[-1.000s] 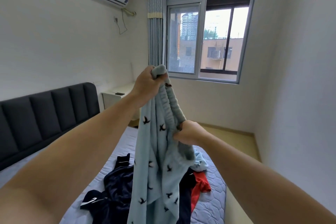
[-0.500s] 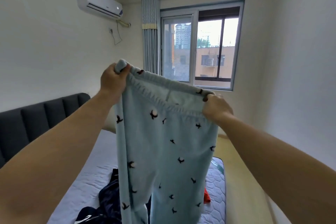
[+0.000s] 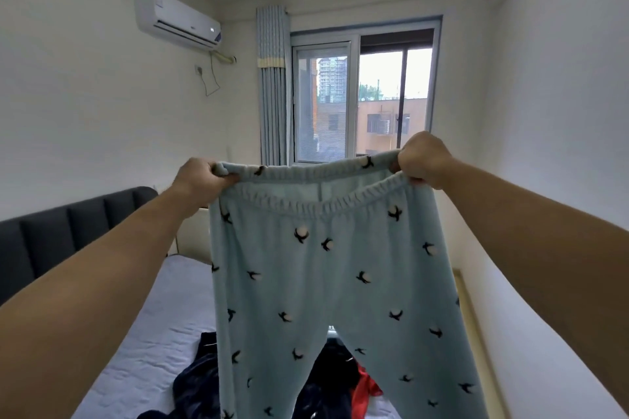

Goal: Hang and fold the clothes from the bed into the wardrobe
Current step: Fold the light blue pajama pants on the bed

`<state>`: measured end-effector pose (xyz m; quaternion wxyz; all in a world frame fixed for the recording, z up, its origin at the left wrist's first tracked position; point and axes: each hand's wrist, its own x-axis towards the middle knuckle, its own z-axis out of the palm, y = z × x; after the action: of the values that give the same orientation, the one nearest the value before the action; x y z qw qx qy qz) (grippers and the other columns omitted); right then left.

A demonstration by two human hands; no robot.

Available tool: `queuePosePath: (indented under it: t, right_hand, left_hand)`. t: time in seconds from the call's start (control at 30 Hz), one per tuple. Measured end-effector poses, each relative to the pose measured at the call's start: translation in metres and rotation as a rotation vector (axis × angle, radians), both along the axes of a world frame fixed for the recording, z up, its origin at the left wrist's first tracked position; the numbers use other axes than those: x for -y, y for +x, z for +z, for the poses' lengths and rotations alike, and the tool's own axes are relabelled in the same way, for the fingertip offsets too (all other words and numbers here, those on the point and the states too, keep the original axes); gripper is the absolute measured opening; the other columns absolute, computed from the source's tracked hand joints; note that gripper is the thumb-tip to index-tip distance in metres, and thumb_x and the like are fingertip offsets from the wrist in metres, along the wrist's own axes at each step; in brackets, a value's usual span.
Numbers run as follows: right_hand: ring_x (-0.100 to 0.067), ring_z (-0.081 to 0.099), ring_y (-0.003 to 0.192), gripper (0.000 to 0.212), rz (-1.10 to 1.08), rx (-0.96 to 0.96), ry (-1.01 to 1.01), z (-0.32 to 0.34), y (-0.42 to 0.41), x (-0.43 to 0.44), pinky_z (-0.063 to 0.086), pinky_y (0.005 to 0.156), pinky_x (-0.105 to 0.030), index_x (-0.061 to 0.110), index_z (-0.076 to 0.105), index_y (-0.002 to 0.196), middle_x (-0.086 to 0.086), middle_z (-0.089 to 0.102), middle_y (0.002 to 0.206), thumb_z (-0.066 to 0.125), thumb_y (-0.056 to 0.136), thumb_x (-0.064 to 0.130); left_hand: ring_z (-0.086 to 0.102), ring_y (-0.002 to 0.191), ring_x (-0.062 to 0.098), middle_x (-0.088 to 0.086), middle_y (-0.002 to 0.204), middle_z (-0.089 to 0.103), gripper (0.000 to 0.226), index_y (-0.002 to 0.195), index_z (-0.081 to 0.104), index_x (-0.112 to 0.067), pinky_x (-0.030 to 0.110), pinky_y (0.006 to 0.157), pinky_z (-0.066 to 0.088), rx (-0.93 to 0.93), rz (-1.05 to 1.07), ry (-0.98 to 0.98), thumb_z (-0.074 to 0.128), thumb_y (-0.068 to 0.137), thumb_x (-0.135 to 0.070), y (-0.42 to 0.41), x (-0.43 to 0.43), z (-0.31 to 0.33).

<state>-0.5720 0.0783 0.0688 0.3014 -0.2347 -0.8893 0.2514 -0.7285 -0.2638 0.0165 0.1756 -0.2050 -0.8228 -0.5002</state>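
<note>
**Pants** [image 3: 323, 282]: pale blue fleece with a dark bird print. They are held up in the air and spread flat between the two hands. The legs hang below the hands, and the hems are out of frame.

**Left hand** [image 3: 200, 180]: a closed fist, with the fingers curled over the left end of the waistband [image 3: 306, 173].

**Right hand** [image 3: 423, 160]: also closed, bunching the right end of the waistband. It sits a little higher than the left hand, so the band slopes.

**Waistband:** elastic, drawn out between the hands. The near edge sags below the far edge, which leaves the mouth open.

**Below the hands:** the bed [image 3: 153, 333]. On it, under the hanging legs, lie a pile [image 3: 197, 381] of dark clothes and a red item [image 3: 366, 384].

**Wardrobe:** not in view.

**Hazards, as judged:**
- The band is elastic and under stretch. If either fist loosens, that end could spring free and the pants would drop onto the pile.
- The hands are at uneven heights. Bringing them together this way would probably leave the legs misaligned and the fold skewed.
- The near layer of the band is slack. If a hand grips only the far layer, the front may droop and crease when the pants are folded.
- The legs hang close over the pile. Lowering them there could snag or drag the dark clothes and mix folded with unfolded.
- The fleece looks thick, so a loose fold may spring open on the way to the wardrobe.
</note>
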Motion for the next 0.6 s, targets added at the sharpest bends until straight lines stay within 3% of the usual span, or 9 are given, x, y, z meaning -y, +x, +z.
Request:
queuePosePath:
  t: [0.07,0.17,0.23,0.3,0.37,0.43,0.5,0.6]
  right_hand:
    - [-0.032,0.068,0.074,0.005,0.039,0.016,-0.033,-0.002,0.001,-0.001,0.062,0.062,-0.044,0.001,0.071,0.087,-0.014,0.066,0.088,0.066,0.088,0.003]
    - [-0.032,0.068,0.076,0.008,0.039,0.038,0.063,-0.005,0.003,-0.003,0.062,0.067,-0.047,0.001,0.071,0.091,-0.015,0.067,0.088,0.065,0.087,0.005]
    - [-0.028,0.066,0.073,0.008,0.004,0.053,0.143,-0.005,0.006,-0.004,0.062,0.067,-0.044,0.004,0.067,0.089,-0.011,0.065,0.084,0.063,0.085,0.009]
    - [-0.024,0.063,0.070,0.005,-0.021,0.090,0.216,-0.006,0.010,-0.008,0.061,0.063,-0.038,0.008,0.063,0.087,-0.008,0.062,0.081,0.060,0.084,0.011]
    - [-0.021,0.060,0.069,0.004,-0.046,0.123,0.306,-0.008,0.012,-0.013,0.056,0.061,-0.033,0.011,0.061,0.088,-0.005,0.060,0.079,0.060,0.085,0.011]
    - [-0.020,0.059,0.070,0.004,-0.079,0.160,0.388,-0.010,0.014,-0.017,0.054,0.065,-0.035,0.014,0.062,0.090,-0.003,0.061,0.079,0.061,0.087,0.012]
    - [-0.022,0.062,0.073,0.008,-0.058,0.254,0.399,-0.008,0.017,-0.019,0.060,0.068,-0.039,0.014,0.066,0.094,-0.004,0.063,0.083,0.059,0.090,0.012]
    - [-0.031,0.066,0.077,0.026,0.080,0.406,0.327,-0.004,0.023,-0.020,0.062,0.055,-0.037,0.015,0.075,0.095,-0.008,0.062,0.095,0.051,0.096,0.004]
  left_hand:
    - [0.051,0.064,0.019,0.003,0.074,0.054,0.022,0.072,0.061,-0.015,0.025,0.046,0.048,0.143,-0.041,0.003,0.070,0.092,-0.012,0.003,-0.007,0.005]
    - [0.061,0.080,0.026,0.009,0.094,0.058,0.019,0.089,0.064,-0.009,0.032,0.048,0.060,0.275,-0.030,0.010,0.049,0.097,0.001,0.008,-0.018,0.009]
    - [0.061,0.080,0.028,0.011,0.095,0.058,0.021,0.093,0.063,-0.006,0.038,0.054,0.062,0.210,0.029,-0.043,0.043,0.095,-0.001,0.008,-0.023,0.010]
    - [0.063,0.076,0.030,0.012,0.087,0.062,0.020,0.083,0.065,-0.005,0.041,0.061,0.063,0.101,0.110,-0.084,0.048,0.092,-0.010,0.008,-0.027,0.012]
    - [0.063,0.073,0.030,0.009,0.073,0.064,0.018,0.072,0.066,-0.008,0.037,0.066,0.059,-0.001,0.167,-0.106,0.057,0.084,-0.018,0.009,-0.028,0.017]
    - [0.060,0.072,0.026,0.004,0.067,0.063,0.015,0.069,0.067,-0.011,0.030,0.060,0.048,-0.065,0.177,-0.117,0.061,0.079,-0.019,0.011,-0.031,0.023]
    - [0.058,0.075,0.027,0.004,0.068,0.062,0.015,0.071,0.066,-0.010,0.029,0.058,0.039,-0.102,0.174,-0.131,0.056,0.080,-0.015,0.010,-0.034,0.029]
    - [0.056,0.083,0.029,0.009,0.082,0.063,0.019,0.080,0.064,-0.009,0.030,0.064,0.040,-0.110,0.180,-0.127,0.046,0.081,-0.005,0.006,-0.037,0.034]
